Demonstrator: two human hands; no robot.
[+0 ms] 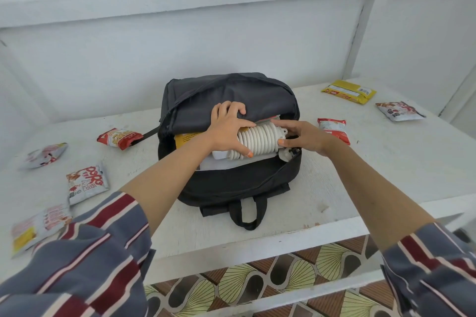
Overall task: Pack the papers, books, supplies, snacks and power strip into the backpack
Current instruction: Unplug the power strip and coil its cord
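While the black backpack (231,183) lies flat on the white desk (373,175) with its main compartment unzipped, both hands are on the power strip (257,140), white, with its cord coiled round it. The strip sits in the backpack's opening, on top of white papers (226,163) and a yellow-covered book (186,139) already inside.

Left hand (228,130): fingers spread wide, thumb across the near side of the coil, fingertips tucked up against the raised flap. Right hand (300,135): cupped round the right end of the strip, thumb on the coil; plug (289,154) just below it at the zipper edge.

Snacks still out on the desk:
- left: red packet (119,137) near the backpack strap, three pale packets (87,184) further toward the near-left edge
- right: small red packet (333,130) just beside the backpack, yellow packet (349,91) and grey packet (399,110) well apart near the back

Striped sleeves (85,252) pushed up both forearms.
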